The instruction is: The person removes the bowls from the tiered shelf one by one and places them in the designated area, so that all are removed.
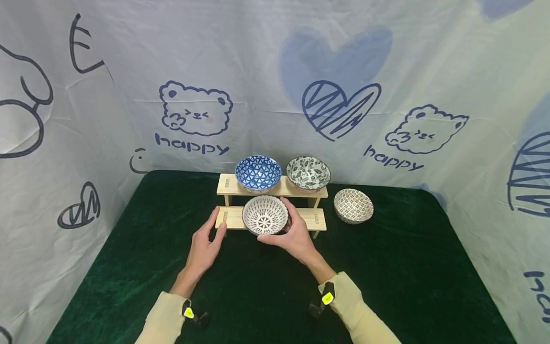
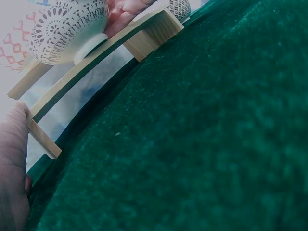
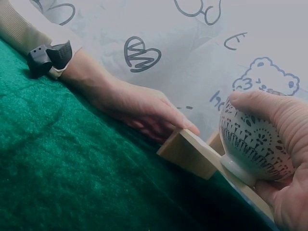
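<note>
"At the near edge we've got green cloth (image 1: 266,291). Hands next?"

"2 of them. Left hand (image 1: 204,246): thumb and forefinger spread apart, touching the left end of the lower step (image 1: 235,218), no bowl held. Right hand (image 1: 296,239): gripping the black-and-white bowl (image 1: 265,217) at its right side."

"Where do we put that bowl?"

"Over the lower step, between the 2 hands, right hand nearer. Round, so no long axis; the step's runs left to right. We'd judge the bowl's height over the step as what counts."

"Foot down?"

"Can't tell: touching or just above. Both wrist views give us the outer wall and foot (image 3: 238,172); the head view gives the inside instead."

"Beyond?"

"1 small patterned bowl (image 1: 354,206) on the cloth, to the right. Further back, the upper step (image 1: 229,188): blue bowl (image 1: 259,173) left, floral bowl (image 1: 308,173) right. Last, printed backdrop (image 1: 266,71)."
</note>
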`<state>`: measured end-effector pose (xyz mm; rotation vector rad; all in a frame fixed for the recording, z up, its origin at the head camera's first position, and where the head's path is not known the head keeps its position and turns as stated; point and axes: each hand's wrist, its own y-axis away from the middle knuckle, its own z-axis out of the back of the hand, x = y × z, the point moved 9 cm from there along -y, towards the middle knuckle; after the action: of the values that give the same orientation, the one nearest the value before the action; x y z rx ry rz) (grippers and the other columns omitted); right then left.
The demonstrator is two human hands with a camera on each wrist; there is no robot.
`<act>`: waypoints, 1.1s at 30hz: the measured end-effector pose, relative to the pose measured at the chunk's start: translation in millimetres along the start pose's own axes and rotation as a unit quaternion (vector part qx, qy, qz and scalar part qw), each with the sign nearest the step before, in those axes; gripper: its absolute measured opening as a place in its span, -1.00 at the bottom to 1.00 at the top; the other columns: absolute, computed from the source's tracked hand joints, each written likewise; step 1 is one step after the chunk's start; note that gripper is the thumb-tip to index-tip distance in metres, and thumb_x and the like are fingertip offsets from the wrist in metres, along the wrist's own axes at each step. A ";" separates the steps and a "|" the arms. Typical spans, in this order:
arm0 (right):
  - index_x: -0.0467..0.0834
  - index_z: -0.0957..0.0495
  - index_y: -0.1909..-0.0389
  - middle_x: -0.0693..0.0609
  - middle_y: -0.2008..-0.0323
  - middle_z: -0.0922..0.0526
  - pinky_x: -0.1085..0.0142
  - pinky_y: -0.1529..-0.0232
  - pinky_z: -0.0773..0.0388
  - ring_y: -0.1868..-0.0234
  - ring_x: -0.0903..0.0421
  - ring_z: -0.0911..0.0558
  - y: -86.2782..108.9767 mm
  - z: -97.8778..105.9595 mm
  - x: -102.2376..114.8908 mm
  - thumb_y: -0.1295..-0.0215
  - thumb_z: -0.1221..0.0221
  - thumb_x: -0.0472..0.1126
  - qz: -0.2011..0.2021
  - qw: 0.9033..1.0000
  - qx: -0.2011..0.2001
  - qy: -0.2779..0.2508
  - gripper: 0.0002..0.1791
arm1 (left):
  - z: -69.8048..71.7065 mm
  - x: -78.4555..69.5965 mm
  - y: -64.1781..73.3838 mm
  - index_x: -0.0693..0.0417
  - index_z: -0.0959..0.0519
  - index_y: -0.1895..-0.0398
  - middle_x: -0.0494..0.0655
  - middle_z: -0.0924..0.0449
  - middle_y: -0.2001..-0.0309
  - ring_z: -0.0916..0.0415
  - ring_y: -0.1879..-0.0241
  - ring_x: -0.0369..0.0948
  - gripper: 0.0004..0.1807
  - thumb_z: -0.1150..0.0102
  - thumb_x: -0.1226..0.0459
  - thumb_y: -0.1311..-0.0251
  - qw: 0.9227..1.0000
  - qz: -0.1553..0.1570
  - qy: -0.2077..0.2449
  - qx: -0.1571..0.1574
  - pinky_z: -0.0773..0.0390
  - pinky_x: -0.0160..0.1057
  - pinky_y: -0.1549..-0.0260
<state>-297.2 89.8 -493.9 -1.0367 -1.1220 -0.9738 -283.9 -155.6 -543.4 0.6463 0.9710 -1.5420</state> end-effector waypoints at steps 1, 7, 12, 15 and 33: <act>-0.18 -0.05 -0.63 -0.16 -0.49 -0.33 0.07 -0.46 -0.39 -0.44 -0.07 -0.44 -0.2 0.2 -0.1 0.06 -0.64 -0.33 0.001 1.000 -0.002 0.001 0.27 | 0.1 -0.1 0.0 0.09 -0.13 -0.66 0.08 -0.12 -0.63 -0.11 -0.60 0.03 -0.28 0.04 -0.04 -0.62 1.000 0.000 0.000 0.000 -0.16 0.20 -0.53; -0.18 -0.08 -0.63 -0.16 -0.48 -0.34 0.09 -0.45 -0.40 -0.43 -0.07 -0.45 -0.5 -0.2 0.1 0.08 -0.64 -0.33 0.001 1.000 -0.004 0.002 0.27 | 2.4 -0.8 -0.1 0.08 -0.14 -0.66 0.08 -0.13 -0.63 -0.12 -0.60 0.03 -0.28 0.04 -0.05 -0.62 1.000 0.001 0.000 -0.001 -0.16 0.19 -0.53; -0.19 -0.08 -0.62 -0.17 -0.47 -0.35 0.10 -0.43 -0.44 -0.41 -0.08 -0.47 -1.4 -2.0 5.2 0.09 -0.65 -0.33 0.010 1.000 0.002 0.006 0.27 | 5.2 -1.9 -0.3 0.09 -0.14 -0.66 0.09 -0.14 -0.63 -0.13 -0.59 0.05 -0.28 0.02 -0.02 -0.61 1.000 -0.001 0.002 -0.005 -0.17 0.21 -0.52; -0.21 -0.08 -0.62 -0.16 -0.47 -0.36 0.10 -0.42 -0.44 -0.42 -0.07 -0.47 -0.7 0.6 5.3 0.10 -0.65 -0.35 0.009 1.000 -0.002 0.004 0.27 | 4.6 -1.3 -0.8 0.10 -0.15 -0.66 0.10 -0.15 -0.62 -0.14 -0.59 0.04 -0.29 0.01 -0.01 -0.61 1.000 -0.005 0.002 -0.008 -0.18 0.20 -0.52; -0.21 -0.08 -0.63 -0.13 -0.52 -0.30 0.14 -0.47 -0.36 -0.49 -0.07 -0.40 19.4 35.9 -2.4 0.06 -0.63 -0.35 -0.014 0.999 -0.044 0.009 0.25 | 1.5 -0.2 -0.7 0.12 -0.16 -0.65 0.09 -0.17 -0.62 -0.16 -0.58 0.05 -0.29 0.01 -0.01 -0.61 1.000 -0.015 0.005 -0.009 -0.17 0.20 -0.52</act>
<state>-286.9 129.3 -494.7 -1.0828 -1.0896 -1.0610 -284.4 -156.7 -542.3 0.6298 1.0053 -1.5547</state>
